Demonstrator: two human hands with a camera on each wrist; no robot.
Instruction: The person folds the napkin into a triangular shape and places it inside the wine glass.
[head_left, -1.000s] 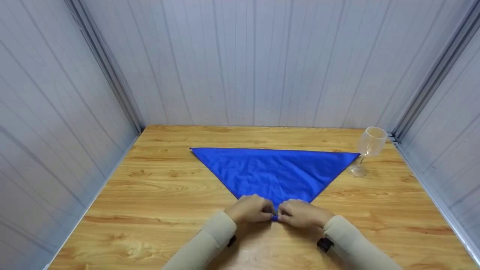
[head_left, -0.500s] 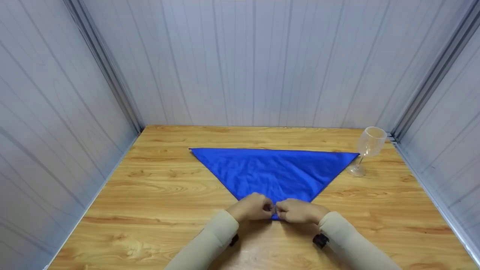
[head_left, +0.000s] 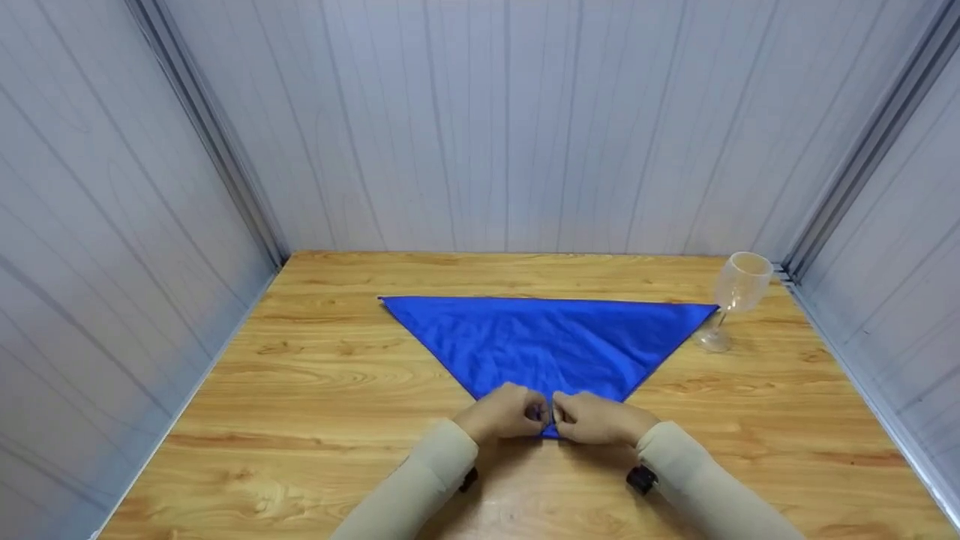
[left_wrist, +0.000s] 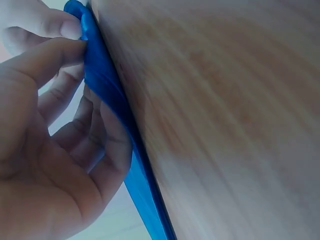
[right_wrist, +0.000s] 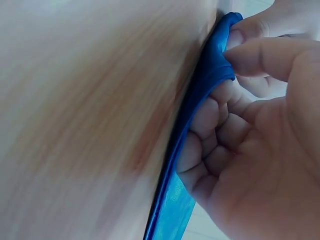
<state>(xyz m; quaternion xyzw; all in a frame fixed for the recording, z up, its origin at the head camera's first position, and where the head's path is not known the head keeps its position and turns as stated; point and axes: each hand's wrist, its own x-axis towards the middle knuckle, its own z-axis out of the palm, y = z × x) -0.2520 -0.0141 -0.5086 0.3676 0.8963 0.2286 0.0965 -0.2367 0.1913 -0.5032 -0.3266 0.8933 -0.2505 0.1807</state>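
A blue cloth [head_left: 540, 337] lies on the table as a triangle, its long straight edge at the back and its narrow end towards the person. At that near end my left hand [head_left: 511, 412] pinches the cloth between thumb and curled fingers. Close beside it, my right hand [head_left: 592, 417] pinches the same end from the right. In the left wrist view the cloth's edge [left_wrist: 102, 70] is rolled over at the thumb. The right wrist view has the folded edge [right_wrist: 212, 65] between thumb and fingers, with the other fingers curled behind it.
A clear wine glass [head_left: 741, 289] stands at the back right, its foot near the cloth's right corner. The wooden table [head_left: 300, 420] is bounded by pale panel walls [head_left: 480, 127] at the back and both sides.
Both hands have shifted slightly away from the person along the cloth's near end, still pinching it. The near end is rolled back a little; the rest of the cloth lies as before.
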